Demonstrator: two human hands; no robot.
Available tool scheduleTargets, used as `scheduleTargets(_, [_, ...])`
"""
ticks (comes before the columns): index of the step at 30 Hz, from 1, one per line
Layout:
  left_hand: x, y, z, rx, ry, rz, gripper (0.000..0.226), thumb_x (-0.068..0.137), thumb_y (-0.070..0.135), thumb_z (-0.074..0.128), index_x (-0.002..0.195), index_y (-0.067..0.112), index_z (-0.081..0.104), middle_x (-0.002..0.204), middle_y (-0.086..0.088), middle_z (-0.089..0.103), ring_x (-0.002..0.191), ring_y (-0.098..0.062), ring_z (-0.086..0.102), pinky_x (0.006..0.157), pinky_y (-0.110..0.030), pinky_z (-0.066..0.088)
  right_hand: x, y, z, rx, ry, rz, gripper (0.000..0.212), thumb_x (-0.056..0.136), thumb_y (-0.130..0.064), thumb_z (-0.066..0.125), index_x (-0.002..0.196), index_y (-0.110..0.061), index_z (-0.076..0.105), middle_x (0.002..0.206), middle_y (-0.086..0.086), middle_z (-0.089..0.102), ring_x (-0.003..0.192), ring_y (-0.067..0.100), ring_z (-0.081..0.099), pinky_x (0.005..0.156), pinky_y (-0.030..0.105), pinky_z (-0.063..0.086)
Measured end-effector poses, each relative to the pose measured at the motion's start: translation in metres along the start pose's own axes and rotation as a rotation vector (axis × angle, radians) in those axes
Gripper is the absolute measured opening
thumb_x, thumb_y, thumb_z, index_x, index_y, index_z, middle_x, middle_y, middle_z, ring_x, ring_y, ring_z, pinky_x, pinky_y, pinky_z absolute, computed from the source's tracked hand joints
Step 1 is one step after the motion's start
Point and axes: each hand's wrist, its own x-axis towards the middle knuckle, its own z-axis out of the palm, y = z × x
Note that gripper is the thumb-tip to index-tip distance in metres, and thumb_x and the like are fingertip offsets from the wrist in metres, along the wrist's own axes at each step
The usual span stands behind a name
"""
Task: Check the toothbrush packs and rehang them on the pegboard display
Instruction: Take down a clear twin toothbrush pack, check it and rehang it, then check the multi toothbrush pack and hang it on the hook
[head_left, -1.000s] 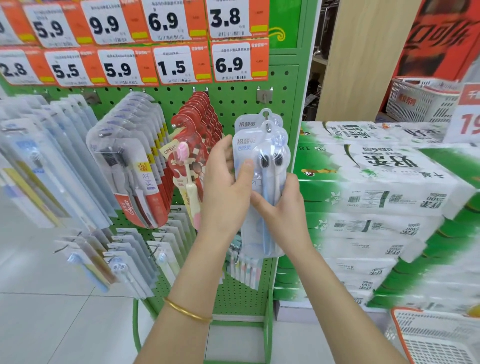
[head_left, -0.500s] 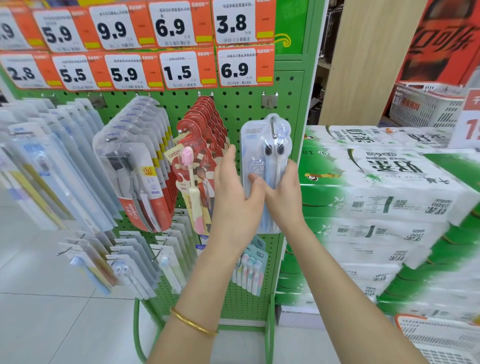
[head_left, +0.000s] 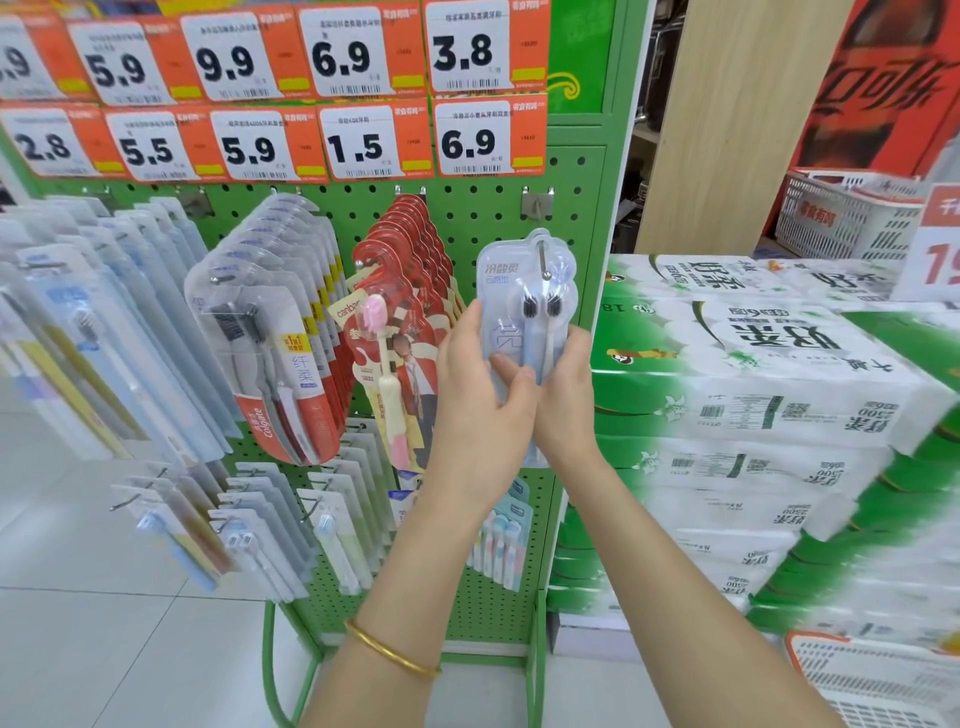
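Observation:
A pale blue toothbrush pack (head_left: 524, 291) with two dark-bristled brushes hangs on a metal peg (head_left: 543, 260) at the right side of the green pegboard (head_left: 498, 208). The peg's tip pokes through the pack's top hole. My left hand (head_left: 480, 395) grips the pack's left edge, thumb across the front. My right hand (head_left: 563, 395) holds its right edge from behind. The pack's lower half is hidden behind both hands.
Red-carded packs (head_left: 410, 291), Colgate packs (head_left: 280, 332) and clear packs (head_left: 78, 332) hang to the left, with smaller packs (head_left: 311, 525) below. Price tags (head_left: 467, 140) line the top. Stacked green tissue bales (head_left: 753, 415) stand to the right, with white baskets (head_left: 841, 218) behind them.
Both hands lifted the pack up and toward the board, and its hole slid onto the peg. The view moved closer to the display.

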Motion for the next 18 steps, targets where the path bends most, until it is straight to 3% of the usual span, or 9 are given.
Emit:
scheduleTargets(5, [-0.001, -0.003, 0.002, 0.0, 0.007, 0.009, 0.064, 0.093, 0.014, 0.052, 0.149, 0.017, 0.022, 0.151, 0.002, 0.03, 0.141, -0.008, 0.026, 0.116, -0.039, 0.027, -0.002, 0.001, -0.004, 0.02, -0.001, -0.019, 0.052, 0.077, -0.032, 0.076, 0.107, -0.019, 0.036, 0.104, 0.001, 0.051, 0.083, 0.012, 0.052, 0.061, 0.023, 0.039])
scheduleTargets(11, [-0.012, -0.009, 0.004, 0.026, -0.008, -0.017, 0.059, 0.097, 0.018, 0.049, 0.149, 0.019, 0.022, 0.152, 0.005, 0.027, 0.14, -0.005, 0.025, 0.117, -0.037, 0.028, -0.01, 0.013, -0.015, -0.051, 0.001, -0.056, 0.062, 0.075, -0.03, 0.079, 0.118, -0.008, 0.04, 0.109, 0.002, 0.047, 0.098, 0.016, 0.049, 0.074, 0.009, 0.038])
scheduleTargets(15, [-0.035, -0.022, 0.005, 0.034, -0.008, -0.076, 0.058, 0.096, 0.016, 0.05, 0.148, 0.021, 0.023, 0.147, 0.008, 0.03, 0.134, -0.004, 0.032, 0.113, -0.028, 0.03, -0.034, 0.038, -0.034, -0.181, 0.051, -0.064, 0.07, 0.075, -0.031, 0.077, 0.13, -0.01, 0.04, 0.114, -0.002, 0.045, 0.104, 0.014, 0.047, 0.09, 0.024, 0.039])
scheduleTargets(18, [-0.054, -0.046, 0.009, 0.018, 0.014, -0.159, 0.051, 0.096, 0.007, 0.045, 0.143, 0.02, 0.031, 0.134, 0.008, 0.038, 0.121, 0.0, 0.04, 0.101, -0.018, 0.034, -0.061, 0.066, -0.043, -0.198, 0.004, 0.03, 0.051, 0.08, -0.018, 0.071, 0.123, -0.01, 0.046, 0.109, -0.001, 0.048, 0.1, 0.018, 0.051, 0.088, 0.033, 0.044])
